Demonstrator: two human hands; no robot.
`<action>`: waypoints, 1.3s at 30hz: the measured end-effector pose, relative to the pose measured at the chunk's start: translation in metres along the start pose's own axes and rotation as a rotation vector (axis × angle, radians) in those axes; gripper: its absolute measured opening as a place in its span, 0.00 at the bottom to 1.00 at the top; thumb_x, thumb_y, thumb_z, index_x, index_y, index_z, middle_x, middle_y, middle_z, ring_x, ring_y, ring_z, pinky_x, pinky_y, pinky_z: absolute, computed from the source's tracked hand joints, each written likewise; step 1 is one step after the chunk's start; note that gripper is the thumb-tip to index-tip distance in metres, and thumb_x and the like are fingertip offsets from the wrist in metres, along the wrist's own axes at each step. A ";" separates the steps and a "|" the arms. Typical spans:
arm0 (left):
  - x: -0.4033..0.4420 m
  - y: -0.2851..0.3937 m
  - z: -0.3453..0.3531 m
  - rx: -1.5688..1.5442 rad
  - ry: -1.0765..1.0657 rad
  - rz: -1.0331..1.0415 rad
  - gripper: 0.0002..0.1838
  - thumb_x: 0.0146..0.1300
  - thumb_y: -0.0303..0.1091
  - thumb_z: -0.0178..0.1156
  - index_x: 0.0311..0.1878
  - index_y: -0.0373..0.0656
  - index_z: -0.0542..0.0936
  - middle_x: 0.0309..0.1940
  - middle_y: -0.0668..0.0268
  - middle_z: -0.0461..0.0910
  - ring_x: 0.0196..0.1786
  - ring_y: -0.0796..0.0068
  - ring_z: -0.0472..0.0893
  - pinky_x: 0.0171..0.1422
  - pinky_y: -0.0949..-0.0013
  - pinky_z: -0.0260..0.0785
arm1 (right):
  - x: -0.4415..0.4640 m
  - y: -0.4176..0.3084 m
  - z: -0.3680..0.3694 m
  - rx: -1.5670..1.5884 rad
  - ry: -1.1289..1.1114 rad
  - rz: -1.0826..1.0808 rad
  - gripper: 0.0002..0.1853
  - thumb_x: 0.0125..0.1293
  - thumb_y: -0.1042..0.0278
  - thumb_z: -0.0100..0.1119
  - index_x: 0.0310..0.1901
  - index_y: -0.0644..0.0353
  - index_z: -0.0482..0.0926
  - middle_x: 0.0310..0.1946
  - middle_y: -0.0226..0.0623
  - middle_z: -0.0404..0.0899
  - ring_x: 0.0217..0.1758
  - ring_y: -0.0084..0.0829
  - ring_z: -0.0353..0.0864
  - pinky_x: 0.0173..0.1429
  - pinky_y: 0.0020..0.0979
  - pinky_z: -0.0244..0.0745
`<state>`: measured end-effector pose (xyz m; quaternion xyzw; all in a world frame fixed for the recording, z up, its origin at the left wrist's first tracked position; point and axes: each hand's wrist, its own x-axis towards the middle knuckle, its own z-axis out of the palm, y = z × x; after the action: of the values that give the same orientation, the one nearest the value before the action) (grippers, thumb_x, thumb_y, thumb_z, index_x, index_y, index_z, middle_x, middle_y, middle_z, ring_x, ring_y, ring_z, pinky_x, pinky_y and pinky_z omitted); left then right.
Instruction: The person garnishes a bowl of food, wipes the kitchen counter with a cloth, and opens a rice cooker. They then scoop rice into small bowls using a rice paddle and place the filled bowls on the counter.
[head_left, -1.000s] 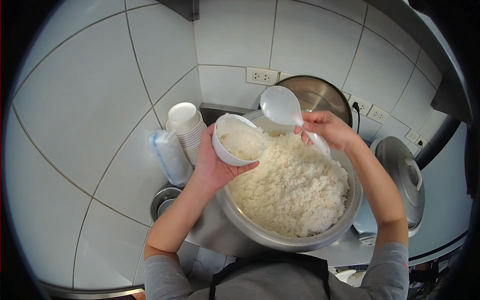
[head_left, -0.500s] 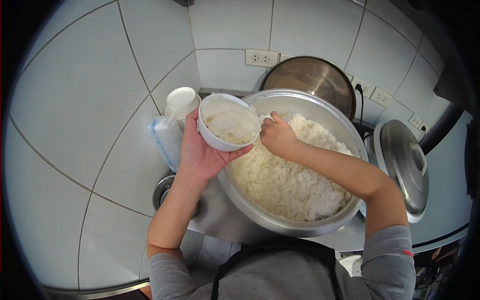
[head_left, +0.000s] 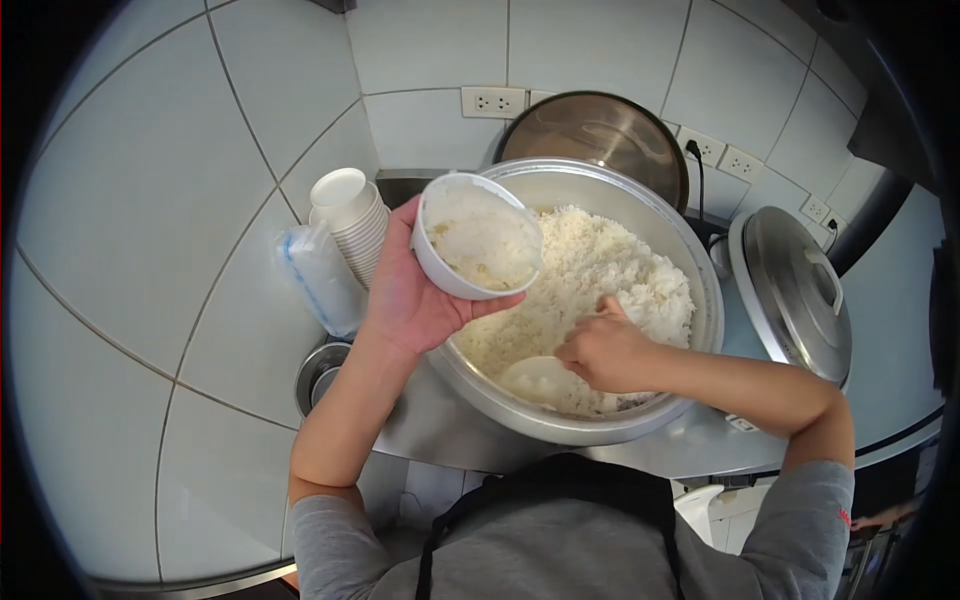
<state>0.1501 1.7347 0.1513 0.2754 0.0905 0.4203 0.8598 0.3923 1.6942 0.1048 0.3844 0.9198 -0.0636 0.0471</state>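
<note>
My left hand [head_left: 415,300] holds a white bowl [head_left: 455,280] from below and the side, tilted over the left rim of a large metal pot [head_left: 706,330]. Rice partly fills the bowl. Cooked rice [head_left: 600,260] is heaped inside the pot. My right hand [head_left: 608,350] is closed round the handle of a white rice paddle [head_left: 540,380], low over the front part of the rice. The paddle's head lies against the rice near the front rim; my fingers hide most of its handle.
Stacked white cups [head_left: 350,215] and a clear plastic bag [head_left: 322,280] stand at the left, above a small metal container [head_left: 320,375]. A round brown lid [head_left: 600,145] leans behind the pot. A lidded cooker [head_left: 800,290] is at the right, with wall sockets [head_left: 493,102] behind.
My right hand has moved from beside the bowl down to the front of the rice, with the paddle. My left hand still holds the bowl near the pot's left side. The view has shifted slightly.
</note>
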 end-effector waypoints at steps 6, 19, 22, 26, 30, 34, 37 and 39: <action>0.010 -0.021 -0.034 0.573 0.270 0.451 0.37 0.57 0.69 0.47 0.63 0.53 0.65 0.58 0.60 0.69 0.61 0.55 0.69 0.57 0.40 0.67 | -0.019 0.065 -0.037 0.609 0.082 0.255 0.06 0.60 0.74 0.57 0.37 0.65 0.81 0.22 0.36 0.77 0.29 0.21 0.75 0.36 0.27 0.71; 0.017 -0.007 -0.003 0.017 0.328 0.089 0.30 0.63 0.62 0.40 0.60 0.54 0.70 0.58 0.63 0.72 0.58 0.58 0.74 0.52 0.49 0.73 | 0.015 0.008 -0.075 0.207 0.619 -0.067 0.27 0.55 0.86 0.51 0.59 0.61 0.72 0.36 0.45 0.70 0.33 0.37 0.73 0.41 0.32 0.73; 0.020 -0.007 -0.007 0.001 0.325 0.064 0.31 0.62 0.63 0.40 0.59 0.53 0.70 0.55 0.62 0.74 0.54 0.60 0.76 0.48 0.50 0.76 | 0.013 -0.004 -0.069 0.319 0.556 -0.068 0.26 0.58 0.84 0.52 0.60 0.61 0.72 0.35 0.42 0.70 0.32 0.34 0.73 0.41 0.30 0.71; 0.016 -0.002 -0.017 0.074 0.252 0.047 0.32 0.61 0.64 0.41 0.60 0.53 0.70 0.56 0.62 0.74 0.55 0.58 0.77 0.45 0.46 0.76 | 0.000 0.019 -0.095 0.789 0.396 -0.107 0.23 0.62 0.79 0.55 0.60 0.59 0.72 0.33 0.32 0.69 0.29 0.23 0.69 0.35 0.25 0.69; 0.013 0.003 -0.016 0.108 0.154 0.061 0.32 0.62 0.63 0.41 0.61 0.53 0.70 0.57 0.62 0.73 0.55 0.56 0.77 0.44 0.42 0.76 | -0.021 0.020 -0.132 1.125 0.340 0.207 0.22 0.63 0.77 0.56 0.60 0.57 0.73 0.30 0.24 0.66 0.29 0.17 0.65 0.32 0.23 0.66; 0.016 -0.002 -0.007 0.186 0.154 0.088 0.32 0.62 0.63 0.40 0.62 0.52 0.70 0.58 0.61 0.73 0.55 0.55 0.77 0.43 0.41 0.76 | -0.001 0.004 -0.114 0.409 0.565 -0.223 0.24 0.59 0.81 0.55 0.58 0.56 0.75 0.31 0.31 0.70 0.31 0.20 0.69 0.31 0.24 0.67; 0.009 0.001 -0.004 0.257 0.222 0.091 0.33 0.61 0.65 0.41 0.61 0.53 0.70 0.57 0.63 0.73 0.57 0.58 0.76 0.46 0.42 0.75 | 0.000 -0.001 -0.102 0.306 0.543 -0.257 0.23 0.59 0.81 0.55 0.58 0.59 0.75 0.29 0.34 0.68 0.30 0.24 0.69 0.34 0.29 0.68; 0.005 -0.002 -0.007 0.260 0.216 0.113 0.33 0.61 0.65 0.40 0.60 0.53 0.70 0.57 0.63 0.73 0.56 0.58 0.77 0.46 0.42 0.75 | -0.004 0.004 -0.108 0.435 0.498 -0.247 0.22 0.60 0.81 0.54 0.58 0.59 0.74 0.28 0.34 0.67 0.30 0.24 0.69 0.34 0.28 0.67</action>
<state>0.1520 1.7403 0.1445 0.3422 0.2206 0.4799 0.7771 0.3946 1.7108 0.2120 0.2751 0.9075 -0.1674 -0.2697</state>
